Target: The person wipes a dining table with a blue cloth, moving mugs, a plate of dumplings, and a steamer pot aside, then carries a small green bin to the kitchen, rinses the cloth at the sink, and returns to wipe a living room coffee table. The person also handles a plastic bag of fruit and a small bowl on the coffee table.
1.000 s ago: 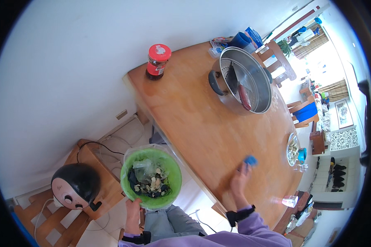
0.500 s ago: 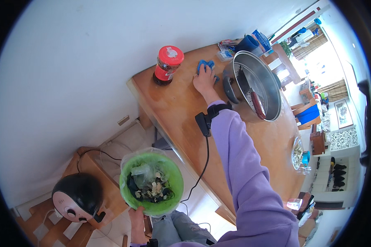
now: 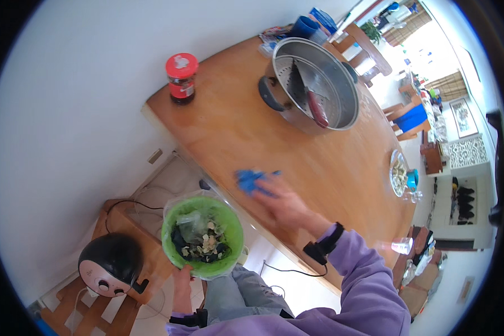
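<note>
My right hand (image 3: 283,203) is closed on a crumpled blue cloth (image 3: 249,180), which lies against the wooden table (image 3: 224,126) close to its near edge. The hand is slightly blurred by motion. With my left hand (image 3: 182,279) I grip the rim of a green bin (image 3: 236,224), tilted beside and below that table edge. A clear plastic bag lines the bin. Inside it are dark scraps, pale bits and a crumpled clear bag.
A large steel pot (image 3: 341,120) holds a knife with a reddish handle (image 3: 317,109). A red-lidded jar (image 3: 182,78) stands by the wall. Farther right are a plate of food (image 3: 398,173) and a cup (image 3: 401,245). A black-and-pink appliance (image 3: 109,266) sits at lower left.
My right hand has pulled the blue cloth from beside the pot to the near table edge. My left hand keeps hold of the bin. The whole view has shifted.
</note>
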Motion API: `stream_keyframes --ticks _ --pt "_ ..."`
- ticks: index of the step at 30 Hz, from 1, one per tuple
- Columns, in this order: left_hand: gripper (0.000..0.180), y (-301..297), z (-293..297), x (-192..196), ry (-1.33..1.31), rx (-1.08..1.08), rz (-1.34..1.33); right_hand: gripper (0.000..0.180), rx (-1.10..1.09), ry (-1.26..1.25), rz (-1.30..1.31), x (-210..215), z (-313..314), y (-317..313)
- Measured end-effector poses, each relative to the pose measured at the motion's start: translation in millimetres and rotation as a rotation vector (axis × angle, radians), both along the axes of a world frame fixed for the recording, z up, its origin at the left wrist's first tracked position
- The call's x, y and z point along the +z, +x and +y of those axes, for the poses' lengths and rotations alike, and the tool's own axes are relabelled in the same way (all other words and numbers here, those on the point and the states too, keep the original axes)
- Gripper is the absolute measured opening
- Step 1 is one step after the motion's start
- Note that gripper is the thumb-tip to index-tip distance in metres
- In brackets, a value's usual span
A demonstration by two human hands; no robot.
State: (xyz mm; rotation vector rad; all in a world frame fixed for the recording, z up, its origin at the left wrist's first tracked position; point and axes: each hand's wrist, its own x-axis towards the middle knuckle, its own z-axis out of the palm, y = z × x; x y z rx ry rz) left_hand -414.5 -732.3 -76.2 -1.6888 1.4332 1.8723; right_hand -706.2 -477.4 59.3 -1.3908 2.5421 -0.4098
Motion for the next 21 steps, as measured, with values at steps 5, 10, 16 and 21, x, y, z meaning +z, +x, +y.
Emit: stream_keyframes --ticks 5,10,16,21 --pt "0.039 7 5 -15 -0.029 -0.046 0.049 0.048 -0.699 -0.148 0.243 -5 91 -68" --pt "0.035 12 10 -34 0.007 -0.132 0.024 0.029 -0.459 -0.257 0.23 -44 16 -49" --pt "0.025 3 26 -22 0.051 -0.153 -0.013 0.036 -0.313 -0.587 -0.311 -7 30 71" --pt "0.021 0 29 -6 0.054 -0.247 -0.008 0.043 -0.926 -1.254 -1.498 56 157 99"
